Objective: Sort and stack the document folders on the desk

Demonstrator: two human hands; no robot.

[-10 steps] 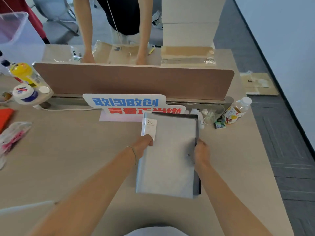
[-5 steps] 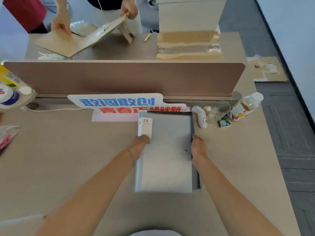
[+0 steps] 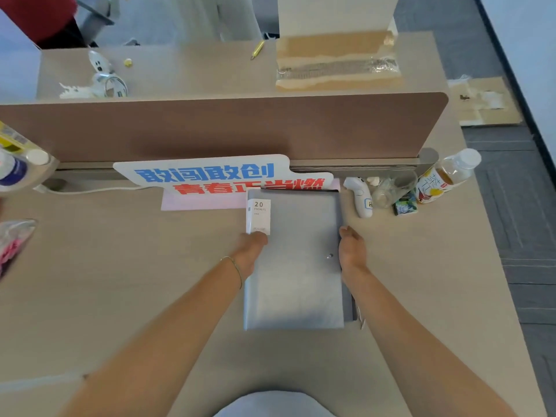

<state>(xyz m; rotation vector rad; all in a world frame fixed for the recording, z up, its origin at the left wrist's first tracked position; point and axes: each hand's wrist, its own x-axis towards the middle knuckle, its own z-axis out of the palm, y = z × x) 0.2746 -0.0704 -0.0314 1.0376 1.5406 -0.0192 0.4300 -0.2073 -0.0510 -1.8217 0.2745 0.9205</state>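
Observation:
A grey document folder [image 3: 296, 266] with a white "20 pockets" label lies on top of a darker folder [image 3: 349, 308], whose edge shows along the right side. The stack rests on the beige desk [image 3: 120, 281] in front of me. My left hand [image 3: 251, 246] presses against the stack's left edge, just below the label. My right hand [image 3: 352, 249] is flat against the right edge, fingers together. Both hands squeeze the stack from the sides.
A cut-out sign with blue and red characters [image 3: 222, 176] and a pink sheet [image 3: 192, 201] lie just behind the stack, below the brown divider [image 3: 210, 127]. A white thermometer [image 3: 359, 194], a glass [image 3: 391, 188], a small carton [image 3: 406, 204] and a bottle [image 3: 445, 176] sit at right.
The top folder has been squared up over the lower one, so less of the dark folder shows. The view has tilted; the person behind the divider has left with the cardboard.

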